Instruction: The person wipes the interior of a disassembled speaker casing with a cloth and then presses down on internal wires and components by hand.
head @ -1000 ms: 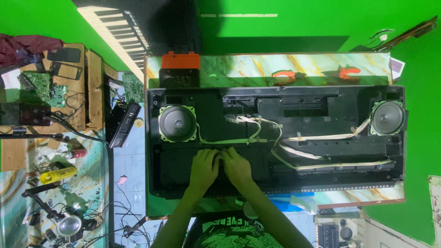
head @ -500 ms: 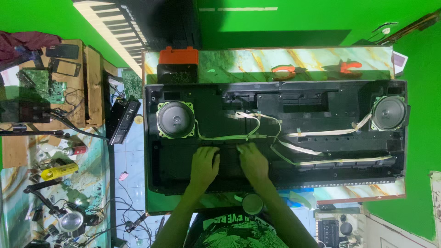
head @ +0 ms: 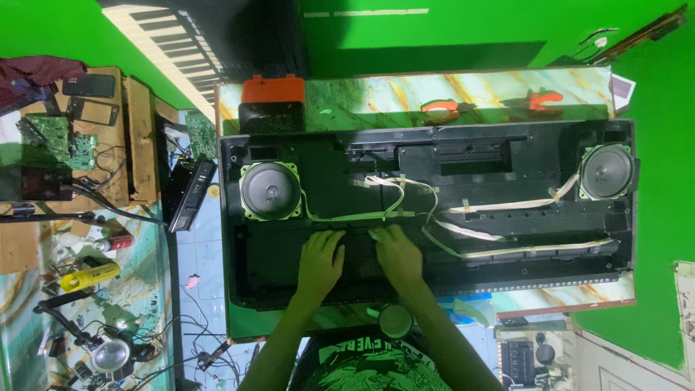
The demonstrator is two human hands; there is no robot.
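Two hands of mine lie flat and side by side inside the opened black plastic keyboard casing (head: pixel 427 217); my left hand (head: pixel 321 262) has its fingers spread and pressed down on the dark inner panel just below the middle of the casing, and my right hand (head: pixel 396 255) rests close beside it, fingers together and pointing up toward the wiring; neither hand pinches or grips anything that I can see. The casing lies lengthwise across the green marbled surface (head: pixel 463 94), filling most of it; a round grey speaker with a pale green frame (head: pixel 270 190) sits at the casing's left end, and a second round grey speaker (head: pixel 607 172) sits at its right end; pale flat ribbon cables (head: pixel 507 206) run from the centre, just above my fingertips, out toward both speakers. An orange and black box (head: pixel 272 101) stands on the surface at the casing's upper left corner; two orange-handled tools (head: pixel 441 107) lie along the far edge; whether they touch the casing I cannot tell. Off to my left, a green circuit board (head: pixel 61 137) rests on a wooden bench, and a yellow tool (head: pixel 90 276) lies lower down among loose wires.
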